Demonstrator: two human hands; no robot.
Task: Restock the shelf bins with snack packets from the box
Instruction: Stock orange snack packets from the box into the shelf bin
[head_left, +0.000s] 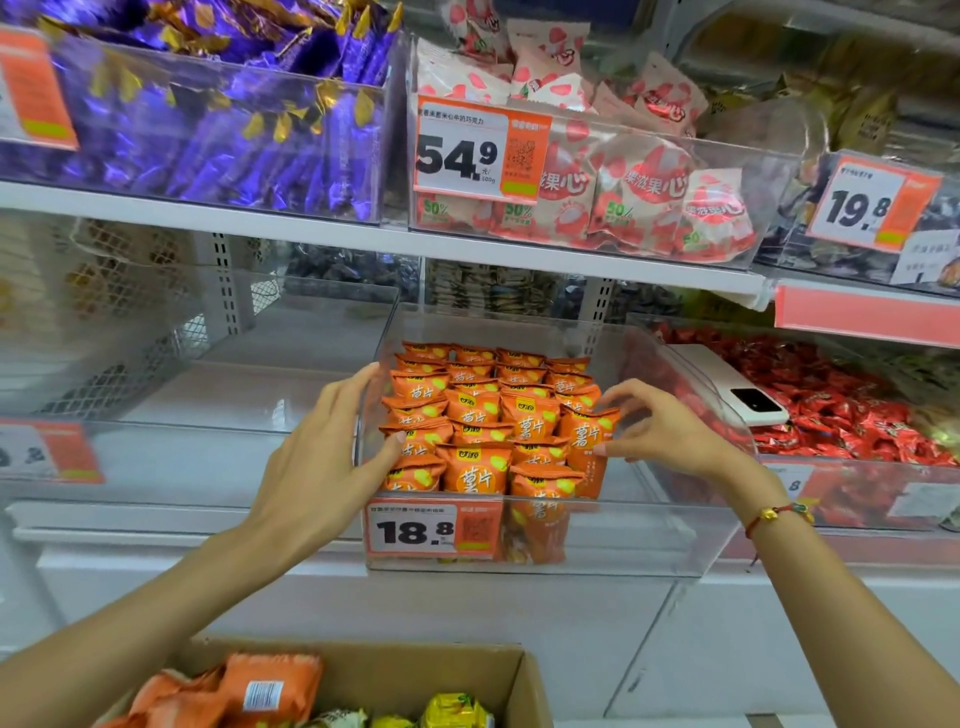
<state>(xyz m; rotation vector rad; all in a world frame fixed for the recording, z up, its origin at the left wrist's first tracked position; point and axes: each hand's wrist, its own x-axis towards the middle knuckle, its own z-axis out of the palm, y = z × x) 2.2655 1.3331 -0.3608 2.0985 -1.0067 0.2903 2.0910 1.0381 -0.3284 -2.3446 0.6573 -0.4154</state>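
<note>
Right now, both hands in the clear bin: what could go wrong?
1. The right hand pinches an upright orange snack packet at the row's end; releasing it may tip it into the bin's bare right side.
2. The white phone resting on the red candies could get knocked.
</note>
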